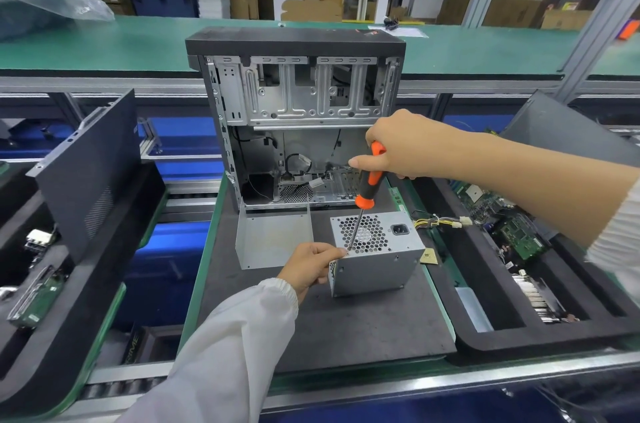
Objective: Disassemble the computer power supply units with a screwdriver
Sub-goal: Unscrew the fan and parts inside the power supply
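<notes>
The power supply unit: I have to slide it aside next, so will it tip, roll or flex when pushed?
The power supply unit is a boxy sheet-metal case lying flat on the dark mat, so it will probably slide rather than roll or tip. It looks rigid, and likely heavy for its size. Its trailing wire bundle is floppy and may drag or snag.

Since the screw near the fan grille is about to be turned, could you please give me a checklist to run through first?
1. Screwdriver gripped by right hand: ok.
2. Tip at the near-left corner of the power supply unit: ok.
3. Tip seated in the screw head: cannot tell.
4. Left hand steadies the unit: ok.
5. Left fingertips clear of the tip: not ok.
6. Unit flat on the mat: ok.
</notes>
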Motion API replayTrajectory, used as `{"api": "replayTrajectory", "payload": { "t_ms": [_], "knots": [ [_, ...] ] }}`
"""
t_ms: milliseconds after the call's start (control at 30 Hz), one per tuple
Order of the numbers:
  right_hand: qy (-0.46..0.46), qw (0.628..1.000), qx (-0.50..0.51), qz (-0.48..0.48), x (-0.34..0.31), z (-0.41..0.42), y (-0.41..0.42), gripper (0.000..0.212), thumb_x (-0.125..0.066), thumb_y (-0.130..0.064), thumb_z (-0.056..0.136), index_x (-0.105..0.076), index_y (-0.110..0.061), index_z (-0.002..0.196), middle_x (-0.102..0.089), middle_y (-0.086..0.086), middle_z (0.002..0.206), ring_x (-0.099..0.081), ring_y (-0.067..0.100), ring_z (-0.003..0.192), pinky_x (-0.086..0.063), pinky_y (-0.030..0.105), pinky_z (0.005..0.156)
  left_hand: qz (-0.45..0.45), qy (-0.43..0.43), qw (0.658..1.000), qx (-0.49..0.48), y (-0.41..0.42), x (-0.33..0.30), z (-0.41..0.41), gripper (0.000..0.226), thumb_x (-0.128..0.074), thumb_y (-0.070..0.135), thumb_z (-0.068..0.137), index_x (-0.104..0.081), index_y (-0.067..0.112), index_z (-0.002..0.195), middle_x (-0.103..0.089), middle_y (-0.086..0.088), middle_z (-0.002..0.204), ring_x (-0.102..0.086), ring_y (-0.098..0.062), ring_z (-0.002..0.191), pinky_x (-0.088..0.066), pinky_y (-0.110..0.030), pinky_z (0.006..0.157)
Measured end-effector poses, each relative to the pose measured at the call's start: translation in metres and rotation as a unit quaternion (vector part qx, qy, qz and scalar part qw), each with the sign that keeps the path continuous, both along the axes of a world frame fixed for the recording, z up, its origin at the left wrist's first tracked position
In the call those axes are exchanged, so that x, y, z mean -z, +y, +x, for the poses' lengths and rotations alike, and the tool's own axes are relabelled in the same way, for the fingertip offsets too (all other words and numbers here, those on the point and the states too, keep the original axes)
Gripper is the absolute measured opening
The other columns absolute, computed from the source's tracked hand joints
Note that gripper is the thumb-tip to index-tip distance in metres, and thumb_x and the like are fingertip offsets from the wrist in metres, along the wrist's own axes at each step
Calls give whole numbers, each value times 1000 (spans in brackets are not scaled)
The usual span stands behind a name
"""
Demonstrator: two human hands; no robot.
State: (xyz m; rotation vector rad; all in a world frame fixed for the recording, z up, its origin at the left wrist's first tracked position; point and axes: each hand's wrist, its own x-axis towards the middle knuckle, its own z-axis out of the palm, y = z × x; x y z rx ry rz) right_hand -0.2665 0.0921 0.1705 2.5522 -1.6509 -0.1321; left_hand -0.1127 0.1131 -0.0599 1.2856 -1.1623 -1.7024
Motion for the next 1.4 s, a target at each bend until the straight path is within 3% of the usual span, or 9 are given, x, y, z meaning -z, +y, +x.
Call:
{"api": "replayTrajectory", "payload": {
  "t_ms": [133,233,300,600,800,1067,1200,1267,1400],
  "knots": [
    [-5,1000,-2,3,-3,1,2,51,-47,-53,95,-46,-7,73,-60,12,71,-36,15,44,-37,26,50,2,-1,1000,0,1,-1,0,26,-67,15,89,-66,16,63,-23,8,50,-20,-9,45,-24,-20,44],
    [-9,1000,3,8,-4,1,2,50,-47,-52,95,-48,-7,74,-55,14,57,-37,14,44,-37,26,50,1,1,1000,-1,2,-2,-1,23,-68,15,89,-67,14,66,-23,8,50,-20,-9,45,-23,-21,45],
    [-3,1000,5,9,-2,2,3,51,-47,-53,95,-48,-7,73,-42,4,48,-36,14,45,-35,26,49,1,1,1000,0,3,-3,-1,25,-68,15,89,-68,16,64,-22,6,52,-19,-10,45,-23,-21,44],
    [-4,1000,-3,4,0,0,1,52,-46,-54,94,-44,-9,68,-39,0,48,-36,15,46,-33,25,47,3,0,1000,2,4,-3,0,17,-68,17,89,-66,12,73,-24,7,52,-21,-8,44,-24,-20,44],
    [-5,1000,2,5,0,2,2,52,-47,-54,94,-41,-11,65,-39,0,49,-35,15,46,-32,26,46,4,-2,1000,3,5,-5,0,36,-67,15,90,-66,21,54,-27,9,48,-23,-8,43,-25,-20,45],
    [35,999,-12,-6,0,4,1,51,-46,-54,95,-53,-6,80,-39,0,52,-35,14,47,-25,26,44,9,-1,1000,-7,6,-6,-1,30,-66,15,91,-64,17,61,-24,7,49,-22,-9,43,-22,-22,47],
    [59,997,-37,31,-4,4,1,40,-49,-52,94,-51,-13,86,-48,0,61,-44,13,54,-26,26,47,-130,-140,978,-83,1,-16,5,25,-66,14,89,-68,16,65,-34,6,48,-27,-10,49,-26,-18,47],
    [58,994,-29,83,-9,3,0,31,-51,-49,94,-48,-19,87,-61,2,63,-55,15,53,-34,25,47,-226,-155,955,-110,-2,-24,12,16,-65,9,88,-68,15,74,-26,13,48,-25,-6,47,-25,-14,47],
    [-38,986,17,164,-10,4,-2,17,-57,-36,93,-51,-22,88,-65,-2,52,-66,14,46,-50,18,43,-309,-107,943,56,-4,-36,13,14,-70,11,88,-73,22,96,-34,5,62,-25,-10,56,-23,-19,55]
  ]
}}
